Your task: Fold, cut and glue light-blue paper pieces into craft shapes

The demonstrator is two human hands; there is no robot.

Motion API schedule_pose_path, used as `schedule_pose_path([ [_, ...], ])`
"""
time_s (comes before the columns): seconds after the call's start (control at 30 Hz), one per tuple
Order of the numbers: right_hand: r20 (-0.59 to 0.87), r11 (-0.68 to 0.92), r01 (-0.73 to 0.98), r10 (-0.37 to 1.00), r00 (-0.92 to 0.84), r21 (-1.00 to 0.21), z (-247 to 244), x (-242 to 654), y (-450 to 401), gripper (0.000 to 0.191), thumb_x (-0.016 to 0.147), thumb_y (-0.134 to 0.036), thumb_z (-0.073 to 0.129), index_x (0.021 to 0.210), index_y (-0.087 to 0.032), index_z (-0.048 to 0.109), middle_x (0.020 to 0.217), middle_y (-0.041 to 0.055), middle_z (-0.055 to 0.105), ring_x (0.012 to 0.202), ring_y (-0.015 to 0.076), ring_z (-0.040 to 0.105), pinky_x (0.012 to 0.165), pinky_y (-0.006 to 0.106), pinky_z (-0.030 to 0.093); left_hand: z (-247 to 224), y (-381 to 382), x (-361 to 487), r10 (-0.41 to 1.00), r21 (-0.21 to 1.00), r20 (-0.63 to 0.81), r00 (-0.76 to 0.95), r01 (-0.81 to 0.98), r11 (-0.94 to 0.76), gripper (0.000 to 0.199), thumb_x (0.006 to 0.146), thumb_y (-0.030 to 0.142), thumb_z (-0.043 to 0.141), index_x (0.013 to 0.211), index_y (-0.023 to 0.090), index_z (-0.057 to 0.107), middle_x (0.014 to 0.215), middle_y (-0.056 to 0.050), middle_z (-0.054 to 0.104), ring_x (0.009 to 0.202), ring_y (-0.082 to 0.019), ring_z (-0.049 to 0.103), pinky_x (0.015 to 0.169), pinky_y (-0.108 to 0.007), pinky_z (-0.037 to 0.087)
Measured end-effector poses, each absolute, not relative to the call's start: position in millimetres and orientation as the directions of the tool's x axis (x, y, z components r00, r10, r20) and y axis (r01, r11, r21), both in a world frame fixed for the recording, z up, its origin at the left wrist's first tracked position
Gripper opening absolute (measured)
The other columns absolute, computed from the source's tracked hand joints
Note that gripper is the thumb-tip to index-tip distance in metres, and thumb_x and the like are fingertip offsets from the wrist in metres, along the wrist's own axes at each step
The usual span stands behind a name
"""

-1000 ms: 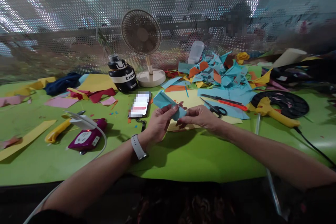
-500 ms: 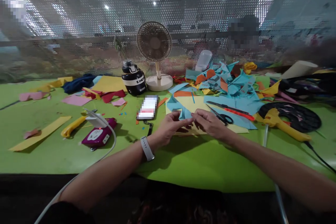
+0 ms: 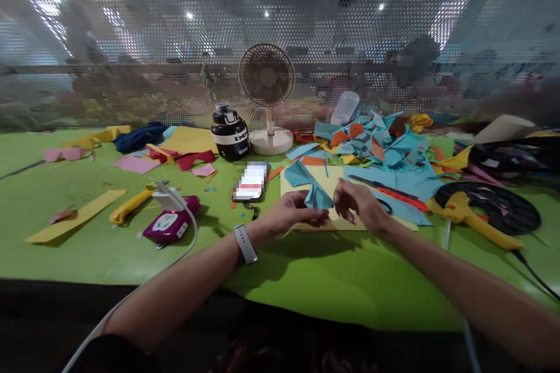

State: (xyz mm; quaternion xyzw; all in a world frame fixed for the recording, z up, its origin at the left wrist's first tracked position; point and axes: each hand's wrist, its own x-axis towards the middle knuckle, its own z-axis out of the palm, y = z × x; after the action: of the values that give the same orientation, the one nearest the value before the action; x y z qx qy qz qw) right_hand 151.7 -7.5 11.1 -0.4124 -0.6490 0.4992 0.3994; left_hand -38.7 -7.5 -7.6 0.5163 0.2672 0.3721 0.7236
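My left hand [image 3: 297, 210], wearing a white wristband, is closed on a folded piece of light blue paper [image 3: 318, 195]. The folded paper stands up in points between thumb and fingers. Just to its right is my right hand [image 3: 359, 204], its fingers loosely bent and apart, holding nothing I can see. Beneath both hands lies a pale yellow sheet [image 3: 335, 175]. Another light blue piece [image 3: 297, 173] lies behind the left hand. Scissors [image 3: 385, 205] are partly hidden by the right hand, beside an orange-red cutter [image 3: 402, 198].
A heap of blue folded paper [image 3: 394, 140] lies at the back right. A yellow glue gun [image 3: 485, 221] rests on the right. Behind the hands stand a fan [image 3: 268, 78] and a black bottle [image 3: 230, 134]. To the left are a phone [image 3: 251, 182] and a purple power block [image 3: 170, 224] with a white cable.
My right hand has come off the blue paper and moved slightly right. The left hand keeps hold of the paper, which shows more upright. The view has shifted slightly.
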Motion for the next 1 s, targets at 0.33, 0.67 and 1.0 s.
schedule_pose_path([
  [0.33, 0.607, 0.612, 0.791, 0.621, -0.496, 0.02, 80, 164, -4, 0.035, 0.089, -0.034, 0.048, 0.059, -0.017, 0.055, 0.058, 0.0038, 0.058, 0.05, 0.012, 0.047, 0.048, 0.027, 0.028, 6, 10, -74, 0.647, 0.927, -0.003, 0.763, -0.241, 0.288, 0.015, 0.064, 0.021, 0.068, 0.054, 0.01, 0.066, 0.045, -0.004, 0.062, 0.04, -0.011, 0.056, 0.042, -0.02, 0.043],
  [0.67, 0.735, 0.729, 0.571, 0.611, -0.295, -0.377, 125, 159, -6, 0.018, 0.085, -0.036, 0.061, 0.076, -0.021, 0.061, 0.067, -0.0011, 0.062, 0.052, 0.0111, 0.053, 0.05, 0.026, 0.04, 5, 10, -87, 0.385, 0.937, -0.016, 0.923, -0.121, 0.329, 0.016, 0.061, 0.026, 0.07, 0.057, 0.011, 0.071, 0.04, -0.004, 0.062, 0.028, -0.012, 0.052, 0.03, -0.02, 0.039],
  [1.0, 0.503, 0.412, -0.671, 0.862, 0.067, -0.617, 148, 209, 3, 0.028, 0.086, -0.025, 0.057, 0.058, -0.028, 0.053, 0.055, -0.0075, 0.062, 0.035, 0.0073, 0.042, 0.041, 0.025, 0.043, 2, 7, -82, 0.296, 0.923, -0.048, 0.954, -0.072, 0.378, 0.015, 0.065, 0.026, 0.073, 0.063, 0.011, 0.072, 0.046, -0.004, 0.067, 0.037, -0.013, 0.06, 0.039, -0.019, 0.049],
])
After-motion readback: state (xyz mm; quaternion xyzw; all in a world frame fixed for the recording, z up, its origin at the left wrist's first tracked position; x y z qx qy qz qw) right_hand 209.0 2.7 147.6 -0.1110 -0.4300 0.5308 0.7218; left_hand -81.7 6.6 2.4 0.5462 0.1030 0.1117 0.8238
